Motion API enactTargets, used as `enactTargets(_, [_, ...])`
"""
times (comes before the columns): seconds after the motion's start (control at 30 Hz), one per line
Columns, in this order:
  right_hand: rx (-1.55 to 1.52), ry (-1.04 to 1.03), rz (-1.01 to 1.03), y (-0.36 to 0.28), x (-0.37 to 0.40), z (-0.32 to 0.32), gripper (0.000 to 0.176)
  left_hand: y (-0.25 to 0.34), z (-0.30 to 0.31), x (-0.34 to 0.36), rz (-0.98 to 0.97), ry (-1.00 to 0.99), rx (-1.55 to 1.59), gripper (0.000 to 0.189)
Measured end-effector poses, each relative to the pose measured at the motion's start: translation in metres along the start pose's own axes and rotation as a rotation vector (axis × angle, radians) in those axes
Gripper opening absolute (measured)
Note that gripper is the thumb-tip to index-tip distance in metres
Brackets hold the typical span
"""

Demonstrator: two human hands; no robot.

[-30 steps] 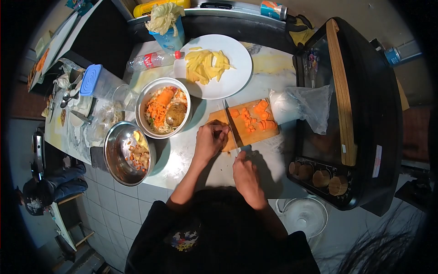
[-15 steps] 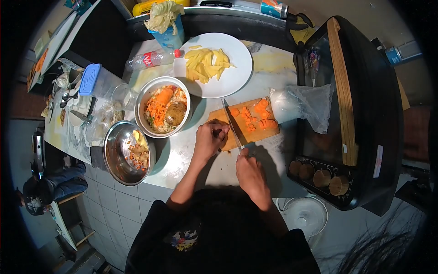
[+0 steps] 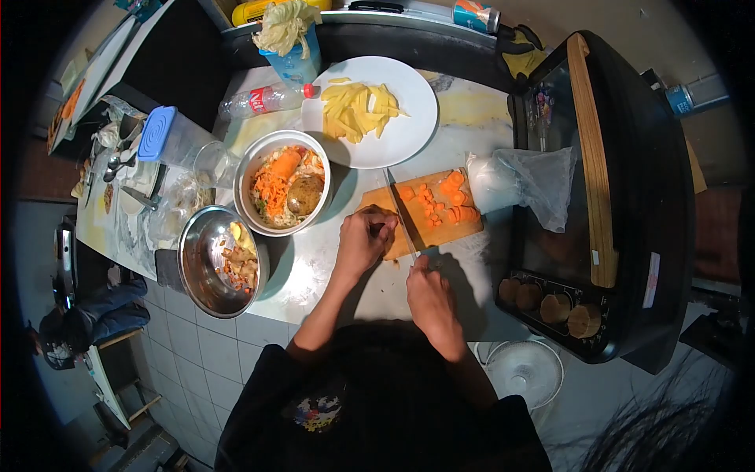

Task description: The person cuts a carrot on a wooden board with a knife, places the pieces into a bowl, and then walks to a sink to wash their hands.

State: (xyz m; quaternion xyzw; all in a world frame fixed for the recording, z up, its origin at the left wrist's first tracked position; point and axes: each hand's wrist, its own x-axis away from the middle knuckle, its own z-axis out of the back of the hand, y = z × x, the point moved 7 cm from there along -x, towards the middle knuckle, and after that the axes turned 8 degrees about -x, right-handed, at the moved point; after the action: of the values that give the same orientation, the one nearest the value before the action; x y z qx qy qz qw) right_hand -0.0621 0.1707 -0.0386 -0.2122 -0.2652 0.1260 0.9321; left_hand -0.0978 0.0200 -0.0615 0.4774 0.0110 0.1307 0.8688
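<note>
Head view: at frame centre, your left hand (image 3: 363,236) curls down on the board's (image 3: 444,234) left end; whether it pinches anything, I cannot tell. Your right hand (image 3: 429,293), below, grips the knife (image 3: 399,208), blade lying across the board beside the carrot slices (image 3: 442,200).
</note>
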Motion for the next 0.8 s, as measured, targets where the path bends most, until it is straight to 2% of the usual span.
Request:
enactTargets(0.23, [0.018,0.029,0.008,0.0013,0.0015,-0.0038,0.017,0.0007,0.0024,-0.0006,-0.062,0.046,-0.002,0.018])
enactTargets(0.8, [-0.005,0.024,-0.005,0.0011,0.0019,-0.0072,0.015,-0.0011,0.0014,-0.0004,-0.024,0.036,-0.006,0.020])
